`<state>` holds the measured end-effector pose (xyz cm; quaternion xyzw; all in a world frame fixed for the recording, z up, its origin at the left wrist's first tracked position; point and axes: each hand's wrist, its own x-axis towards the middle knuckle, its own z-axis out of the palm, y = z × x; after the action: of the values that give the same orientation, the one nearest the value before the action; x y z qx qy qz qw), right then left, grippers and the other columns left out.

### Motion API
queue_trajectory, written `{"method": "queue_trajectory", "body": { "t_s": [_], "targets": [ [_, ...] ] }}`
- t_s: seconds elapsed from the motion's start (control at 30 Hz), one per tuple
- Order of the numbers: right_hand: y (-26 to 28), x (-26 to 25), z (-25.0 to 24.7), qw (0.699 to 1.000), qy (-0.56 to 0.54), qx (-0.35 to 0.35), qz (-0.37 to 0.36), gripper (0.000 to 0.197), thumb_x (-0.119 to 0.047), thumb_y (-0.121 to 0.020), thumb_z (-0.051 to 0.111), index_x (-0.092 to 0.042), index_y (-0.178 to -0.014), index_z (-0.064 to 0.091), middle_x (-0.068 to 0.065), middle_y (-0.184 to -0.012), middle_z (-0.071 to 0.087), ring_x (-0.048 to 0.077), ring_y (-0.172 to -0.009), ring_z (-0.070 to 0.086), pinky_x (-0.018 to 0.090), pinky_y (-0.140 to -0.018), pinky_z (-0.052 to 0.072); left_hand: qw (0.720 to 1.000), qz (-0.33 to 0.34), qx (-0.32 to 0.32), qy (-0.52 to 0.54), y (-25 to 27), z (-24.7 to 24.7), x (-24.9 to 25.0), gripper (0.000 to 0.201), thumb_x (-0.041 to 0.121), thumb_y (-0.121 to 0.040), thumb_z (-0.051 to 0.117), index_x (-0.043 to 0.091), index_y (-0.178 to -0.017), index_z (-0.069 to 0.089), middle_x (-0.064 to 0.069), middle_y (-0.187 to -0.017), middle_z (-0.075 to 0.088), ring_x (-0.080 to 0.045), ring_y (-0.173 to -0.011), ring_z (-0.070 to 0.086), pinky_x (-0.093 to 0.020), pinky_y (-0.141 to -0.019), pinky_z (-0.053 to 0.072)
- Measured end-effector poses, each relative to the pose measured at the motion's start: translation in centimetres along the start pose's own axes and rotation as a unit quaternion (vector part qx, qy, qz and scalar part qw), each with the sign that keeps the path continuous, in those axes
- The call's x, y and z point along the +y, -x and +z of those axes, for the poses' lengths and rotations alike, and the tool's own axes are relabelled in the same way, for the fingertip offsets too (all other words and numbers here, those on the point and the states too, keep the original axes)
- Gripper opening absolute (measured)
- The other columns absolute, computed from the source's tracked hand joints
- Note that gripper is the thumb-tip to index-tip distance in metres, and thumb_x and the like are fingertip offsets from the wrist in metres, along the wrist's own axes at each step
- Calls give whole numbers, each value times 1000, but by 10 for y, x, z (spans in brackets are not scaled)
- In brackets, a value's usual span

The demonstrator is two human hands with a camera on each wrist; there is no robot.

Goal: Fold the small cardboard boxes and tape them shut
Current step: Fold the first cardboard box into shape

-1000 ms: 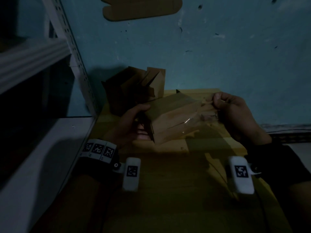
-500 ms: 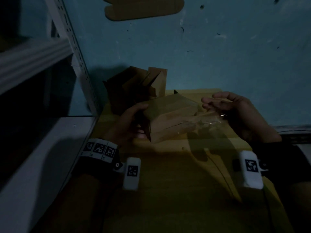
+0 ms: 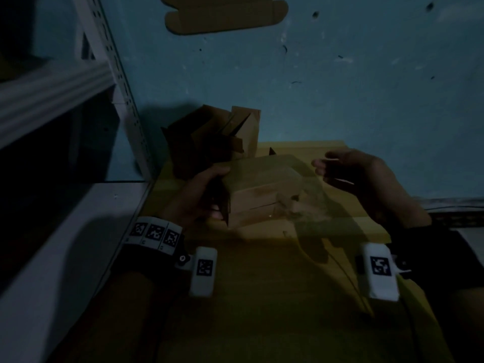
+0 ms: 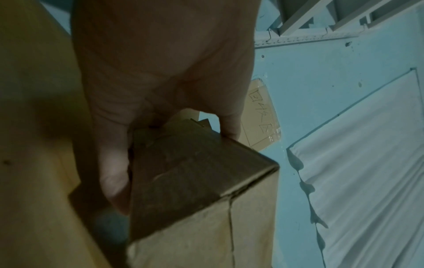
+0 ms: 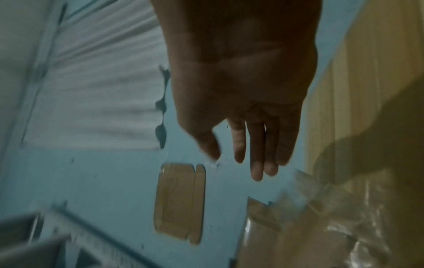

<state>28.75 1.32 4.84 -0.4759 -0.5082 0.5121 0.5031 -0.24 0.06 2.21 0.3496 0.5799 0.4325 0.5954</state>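
Observation:
A small brown cardboard box [image 3: 262, 189] is held above the yellow table [image 3: 262, 297] at the middle of the head view. My left hand [image 3: 207, 189] grips its left end, thumb on top and fingers underneath; the left wrist view shows the same box [image 4: 197, 174] with the thumb and fingers of my left hand [image 4: 160, 145] around its end. Loose clear tape [image 3: 309, 203] hangs crumpled off the box's right end. My right hand [image 3: 337, 169] hovers just right of the box, fingers straight and spread, holding nothing. In the right wrist view my right hand [image 5: 247, 159] is above the clear tape [image 5: 339, 208].
Several folded brown boxes [image 3: 212, 137] stand against the blue wall behind the held box. A flat cardboard piece [image 3: 225, 14] is stuck high on the wall. A white metal shelf [image 3: 65, 95] runs along the left. A dark cable [image 3: 348, 279] lies on the table near my right wrist.
My right hand has let go of the tape end, opened, and drawn a little away to the right. The tape now hangs loose. The left hand keeps the box, tilted slightly.

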Motion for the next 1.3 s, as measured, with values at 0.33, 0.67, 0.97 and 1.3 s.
{"method": "queue_trajectory", "body": {
  "t_s": [0.33, 0.67, 0.97, 1.3],
  "targets": [
    [7, 26, 34, 947, 304, -103, -31, 76, -54, -61, 83, -22, -121, 50, -3, -114, 66, 9, -89, 69, 17, -59, 51, 999, -20, 11, -45, -6, 6, -7, 56, 51, -85, 65, 16, -126, 52, -17, -116, 62, -35, -100, 65, -38, -71, 58],
    [0, 29, 35, 900, 419, -110, -55, 62, -43, -77, 82, -11, -123, 58, -2, -104, 67, 3, -78, 61, 9, -50, 41, 993, -52, -71, -74, -4, 9, -9, 102, 63, -77, 68, -7, -142, 35, -48, -117, 45, -56, -79, 55, -27, -44, 48],
    [-3, 29, 34, 876, 466, -103, -74, 54, -26, -73, 90, -14, -118, 63, -2, -100, 74, 6, -84, 67, 18, -62, 49, 989, -38, -40, -137, 2, 14, -7, 50, 60, -75, 67, 23, -106, 56, -11, -106, 66, -27, -96, 68, -39, -75, 59],
    [0, 16, 22, 908, 407, -97, 11, 40, -36, -90, 70, -8, -61, 74, 2, -55, 65, 6, -44, 51, 19, -48, 36, 992, -42, -20, -121, 4, 16, -6, 62, 59, -78, 67, 19, -123, 52, -10, -108, 65, -25, -93, 67, -32, -61, 57]
  ]
}}
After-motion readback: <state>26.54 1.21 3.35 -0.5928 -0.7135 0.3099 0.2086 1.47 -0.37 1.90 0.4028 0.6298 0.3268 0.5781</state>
